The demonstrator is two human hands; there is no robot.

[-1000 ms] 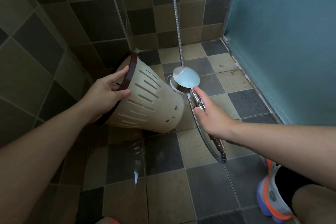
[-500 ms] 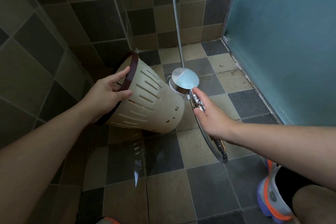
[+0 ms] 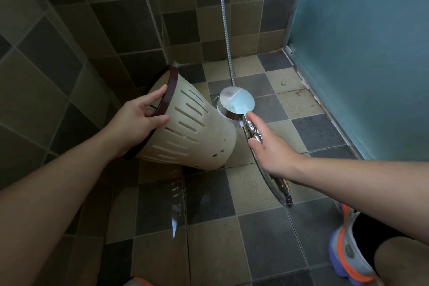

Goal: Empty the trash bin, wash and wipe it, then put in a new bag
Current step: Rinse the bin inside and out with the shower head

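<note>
Over a wet tiled floor [image 3: 209, 239] in a shower corner, the trash bin [image 3: 197, 130] is held tipped on its side, clear of the floor at the rim end, its base pointing right and down and its dark red rim [image 3: 167, 97] turned toward the tiled wall [image 3: 58, 58] on the left. Left hand [image 3: 137, 121] has its grip on that rim: thumb on the outer slotted wall, fingers curled over the edge into the mouth. Bin body is cream plastic with rows of slots and several dark marks near the base. Right hand [image 3: 269, 151] grips the chrome handle of the shower head [image 3: 236, 103], forefinger extended along the neck; the round head sits just beside the bin's base. Metal hose [image 3: 226, 30] runs up the wall and loops beneath the right wrist. Frosted blue panel [image 3: 359, 53] stands at right. One shoe [image 3: 348, 255] with orange trim shows at lower right.
</note>
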